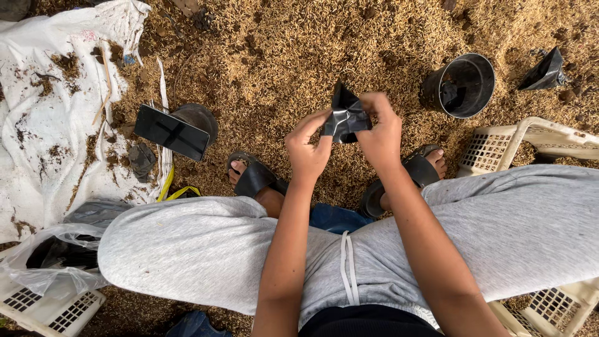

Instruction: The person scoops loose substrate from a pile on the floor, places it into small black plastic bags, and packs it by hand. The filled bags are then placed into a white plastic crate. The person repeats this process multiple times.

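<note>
Two hands on one thing: left hand point(306, 150) and right hand point(379, 134) raised close together above the knees, both pinched on a small crumpled black plastic bag point(345, 117), with finger and thumb of each closed over an edge. Held in the air between the two sandalled feet, well above the husk-strewn ground point(281, 56), with one corner sticking up in a point. Probably very light, to judge by the ease of a fingertip pinch alone. Soft and thin too, by the look of the creases and the glossy wrinkles; likely to fold, cling to itself and slide a little between dry fingers rather than break. Hardly fragile, though a thin film of this kind could tear under a hard pull at one spot. Best taken at the rim, one pinch on each side, and drawn apart gently so that the mouth spreads; a grip on the creased middle would probably only bunch it further. Near the right foot, a round black pot point(460, 84) lying on its side with its open mouth facing the camera, and farther right another black bag point(544, 72) on the ground. Beside the right knee, a cream plastic crate point(530, 140). To the left, a white sack cloth point(56, 125) dusted with soil, and a dark phone point(171, 132) propped against a second dark pot.
</note>
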`<move>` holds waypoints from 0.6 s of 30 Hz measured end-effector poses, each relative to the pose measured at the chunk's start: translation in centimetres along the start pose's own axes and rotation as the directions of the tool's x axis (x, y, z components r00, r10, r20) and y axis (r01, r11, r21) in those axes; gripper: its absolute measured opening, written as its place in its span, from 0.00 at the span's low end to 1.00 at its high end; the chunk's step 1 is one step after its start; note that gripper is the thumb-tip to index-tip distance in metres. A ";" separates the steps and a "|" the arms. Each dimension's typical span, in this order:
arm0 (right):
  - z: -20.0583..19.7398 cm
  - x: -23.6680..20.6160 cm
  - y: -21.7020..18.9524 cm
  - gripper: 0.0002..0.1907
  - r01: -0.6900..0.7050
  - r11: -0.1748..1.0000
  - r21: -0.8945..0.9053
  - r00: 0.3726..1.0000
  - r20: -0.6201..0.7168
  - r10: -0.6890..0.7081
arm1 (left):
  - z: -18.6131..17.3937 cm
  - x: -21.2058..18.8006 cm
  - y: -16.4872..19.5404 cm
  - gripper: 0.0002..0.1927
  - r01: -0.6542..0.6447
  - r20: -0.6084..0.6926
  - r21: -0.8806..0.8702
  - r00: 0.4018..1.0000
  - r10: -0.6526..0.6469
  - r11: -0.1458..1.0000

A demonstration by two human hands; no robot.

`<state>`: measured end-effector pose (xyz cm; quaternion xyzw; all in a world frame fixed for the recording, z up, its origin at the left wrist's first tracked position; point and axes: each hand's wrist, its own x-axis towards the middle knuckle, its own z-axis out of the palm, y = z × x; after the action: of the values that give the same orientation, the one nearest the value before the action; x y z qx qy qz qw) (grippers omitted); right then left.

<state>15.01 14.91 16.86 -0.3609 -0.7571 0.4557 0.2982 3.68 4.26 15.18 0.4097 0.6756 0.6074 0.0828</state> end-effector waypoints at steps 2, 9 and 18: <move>0.0 -0.1 0.0 0.12 0.034 0.999 -0.030 0.995 0.090 -0.031 | 0.4 0.5 0.2 0.20 0.133 0.027 -0.009 0.991 -0.132 0.991; -0.6 -1.1 -1.3 0.08 0.119 0.978 -0.173 0.977 -0.156 -0.147 | 2.4 -0.2 2.3 0.17 0.307 -0.100 -0.266 0.934 -0.343 0.914; -0.1 -0.4 -0.7 0.08 0.105 0.923 -0.369 0.970 -0.166 -0.177 | 4.1 -0.3 0.2 0.11 0.373 -0.244 -0.325 0.855 -0.458 0.869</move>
<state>15.13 14.45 17.51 -0.3966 -0.8183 0.2498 0.3326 6.40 7.15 14.21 0.1361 0.6651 0.7168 0.1589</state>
